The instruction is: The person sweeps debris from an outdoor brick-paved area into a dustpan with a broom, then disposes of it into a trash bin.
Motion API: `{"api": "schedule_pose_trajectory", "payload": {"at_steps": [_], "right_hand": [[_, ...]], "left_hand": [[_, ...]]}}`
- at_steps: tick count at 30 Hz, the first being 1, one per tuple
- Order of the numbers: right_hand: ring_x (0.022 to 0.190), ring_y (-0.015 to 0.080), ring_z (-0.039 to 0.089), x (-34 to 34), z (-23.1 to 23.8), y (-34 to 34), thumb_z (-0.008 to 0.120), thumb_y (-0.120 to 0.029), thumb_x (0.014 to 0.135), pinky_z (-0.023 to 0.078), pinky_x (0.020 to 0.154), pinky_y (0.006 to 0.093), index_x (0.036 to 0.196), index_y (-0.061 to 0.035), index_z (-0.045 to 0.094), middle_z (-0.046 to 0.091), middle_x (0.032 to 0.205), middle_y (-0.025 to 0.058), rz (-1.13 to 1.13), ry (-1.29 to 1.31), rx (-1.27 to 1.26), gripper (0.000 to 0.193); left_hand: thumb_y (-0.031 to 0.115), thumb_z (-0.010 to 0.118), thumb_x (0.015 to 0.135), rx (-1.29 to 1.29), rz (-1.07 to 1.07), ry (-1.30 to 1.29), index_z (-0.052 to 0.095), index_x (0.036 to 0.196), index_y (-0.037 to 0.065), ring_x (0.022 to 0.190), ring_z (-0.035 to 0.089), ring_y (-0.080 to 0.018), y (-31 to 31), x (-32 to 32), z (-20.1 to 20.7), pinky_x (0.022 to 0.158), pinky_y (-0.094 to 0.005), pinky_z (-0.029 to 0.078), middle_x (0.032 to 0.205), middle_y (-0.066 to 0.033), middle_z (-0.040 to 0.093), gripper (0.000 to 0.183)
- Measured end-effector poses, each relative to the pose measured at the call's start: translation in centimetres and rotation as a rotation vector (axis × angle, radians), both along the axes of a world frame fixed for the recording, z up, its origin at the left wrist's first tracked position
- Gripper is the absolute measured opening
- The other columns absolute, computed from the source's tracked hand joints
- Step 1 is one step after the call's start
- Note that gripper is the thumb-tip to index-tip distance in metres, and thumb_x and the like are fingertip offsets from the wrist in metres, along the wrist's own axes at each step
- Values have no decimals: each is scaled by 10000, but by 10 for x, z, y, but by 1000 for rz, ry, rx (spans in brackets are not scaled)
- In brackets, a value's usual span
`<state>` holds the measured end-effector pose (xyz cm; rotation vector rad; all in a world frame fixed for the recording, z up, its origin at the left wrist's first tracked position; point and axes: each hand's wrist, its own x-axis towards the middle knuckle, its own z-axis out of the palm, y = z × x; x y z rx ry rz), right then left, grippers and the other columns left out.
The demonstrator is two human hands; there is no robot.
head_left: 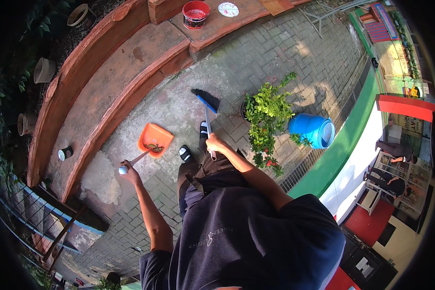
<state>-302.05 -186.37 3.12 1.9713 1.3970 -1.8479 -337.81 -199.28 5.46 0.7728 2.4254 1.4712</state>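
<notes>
My left hand [129,171] is wrapped round the handle of an orange dustpan [163,133], near the handle's pale blue end. The pan is down at the paving ahead of me, with some dry leaves and debris [153,148] inside it. In my right hand [216,144] is the light-coloured stick of a broom [208,104]. Its blue head with dark bristles points away from me, to the right of the dustpan and beyond my sandalled foot. Bristles and shadow partly merge, so I cannot tell exactly where they touch the paving.
A flowering potted plant [270,106] stands at right, beside a blue barrel [304,129] lying on its side. Along the left runs a low stepped reddish ledge [125,96], carrying a red paint bucket [195,15] and a small can [65,153]. Two people are farther off at right.
</notes>
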Motion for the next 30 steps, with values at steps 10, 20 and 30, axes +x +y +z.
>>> {"api": "schedule_pose_trajectory", "payload": {"at_steps": [10, 20, 30], "right_hand": [[462, 100, 496, -18, 40, -23, 489, -84, 829, 404, 367, 233, 765, -35, 456, 464, 566, 3, -116, 600, -347, 87], [510, 29, 436, 48, 114, -28, 493, -156, 856, 356, 417, 176, 844, -58, 475, 439, 641, -46, -269, 877, -307, 101], [524, 40, 425, 130, 214, 65, 513, -161, 840, 362, 403, 202, 1083, -33, 483, 452, 698, -17, -638, 565, -43, 276]], "left_hand": [[26, 512, 807, 55, -194, -92, 404, 605, 11, 566, 354, -95, 53, 14, -9, 527, -261, 321, 573, 6, 391, 229], [9, 519, 801, 176, -305, -202, 438, 607, 15, 582, 398, -88, 126, 25, 16, 534, -246, 347, 606, 5, 445, 210], [0, 537, 784, 163, -581, -175, 387, 590, 30, 538, 370, -87, 278, 104, 56, 486, -263, 321, 590, 12, 397, 247]]}}
